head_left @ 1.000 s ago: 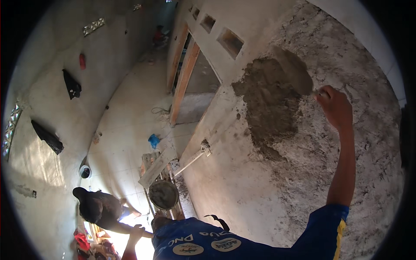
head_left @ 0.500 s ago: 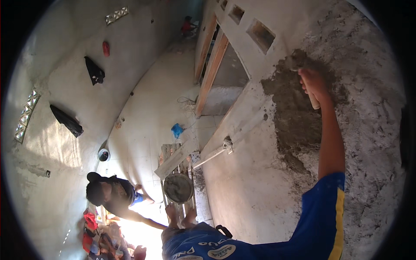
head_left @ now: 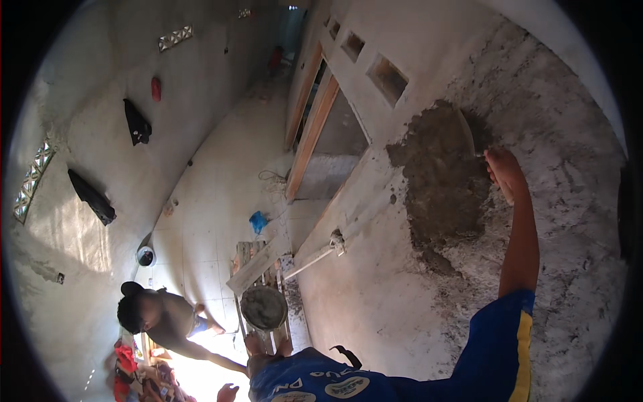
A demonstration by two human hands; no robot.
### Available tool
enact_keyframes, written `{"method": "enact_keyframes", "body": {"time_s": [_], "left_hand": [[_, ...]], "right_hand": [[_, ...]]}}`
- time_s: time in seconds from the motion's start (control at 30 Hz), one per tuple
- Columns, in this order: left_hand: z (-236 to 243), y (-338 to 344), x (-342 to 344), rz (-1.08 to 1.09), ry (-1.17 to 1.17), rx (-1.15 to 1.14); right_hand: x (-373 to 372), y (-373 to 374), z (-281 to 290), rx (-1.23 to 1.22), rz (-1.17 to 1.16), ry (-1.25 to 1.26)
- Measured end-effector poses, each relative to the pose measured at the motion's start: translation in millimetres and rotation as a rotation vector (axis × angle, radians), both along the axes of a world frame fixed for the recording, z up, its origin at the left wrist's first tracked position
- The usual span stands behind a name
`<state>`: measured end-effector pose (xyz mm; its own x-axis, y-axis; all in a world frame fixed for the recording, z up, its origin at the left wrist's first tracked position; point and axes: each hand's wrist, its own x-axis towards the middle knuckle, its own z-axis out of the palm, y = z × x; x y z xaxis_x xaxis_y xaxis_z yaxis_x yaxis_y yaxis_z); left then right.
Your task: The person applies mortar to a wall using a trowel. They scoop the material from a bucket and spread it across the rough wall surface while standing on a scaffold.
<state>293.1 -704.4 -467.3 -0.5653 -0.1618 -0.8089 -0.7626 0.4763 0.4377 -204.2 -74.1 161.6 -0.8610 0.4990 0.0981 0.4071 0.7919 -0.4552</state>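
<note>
In the head view, my right hand (head_left: 504,173) grips the pale handle of a trowel, whose metal blade (head_left: 466,130) lies against a dark patch of wet mortar (head_left: 442,191) on the rough right-hand wall (head_left: 556,221). My left hand (head_left: 228,392) shows at the lower edge, fingers loosely bent and apart, with nothing visible in it. Near my bare feet (head_left: 256,344), a round tub of grey mortar (head_left: 263,308) sits on a slatted wooden scaffold (head_left: 242,256), beside a loose board (head_left: 249,271).
A co-worker (head_left: 161,315) is below to the left, one arm reaching toward the scaffold. A bucket (head_left: 146,256), blue plastic bag (head_left: 258,222) and tangled cord are on the tiled floor (head_left: 197,201). A doorway (head_left: 308,134) lies ahead; dark items (head_left: 90,194) hang on the left wall.
The trowel swept into the mortar patch, then my right hand moved back to its right edge. My left hand dropped toward the bottom edge. The view shifted slightly.
</note>
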Motion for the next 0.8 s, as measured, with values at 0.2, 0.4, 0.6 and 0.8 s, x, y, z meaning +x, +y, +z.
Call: {"method": "enact_keyframes", "body": {"time_s": [0.2,0.4,0.6,0.8], "left_hand": [[-12,-14,-52,-0.094,0.299,0.057],[-14,-34,-52,-0.116,0.305,0.059],[-14,-61,-11,-0.079,0.079,-0.141],[-3,-47,-9,0.031,-0.028,-0.052]], "right_hand": [[39,-2,28,0.284,0.016,0.029],[58,-66,34,0.567,0.140,0.074],[35,-160,-21,-0.567,0.506,-0.049],[-69,-43,-113,-0.319,0.098,0.134]]}}
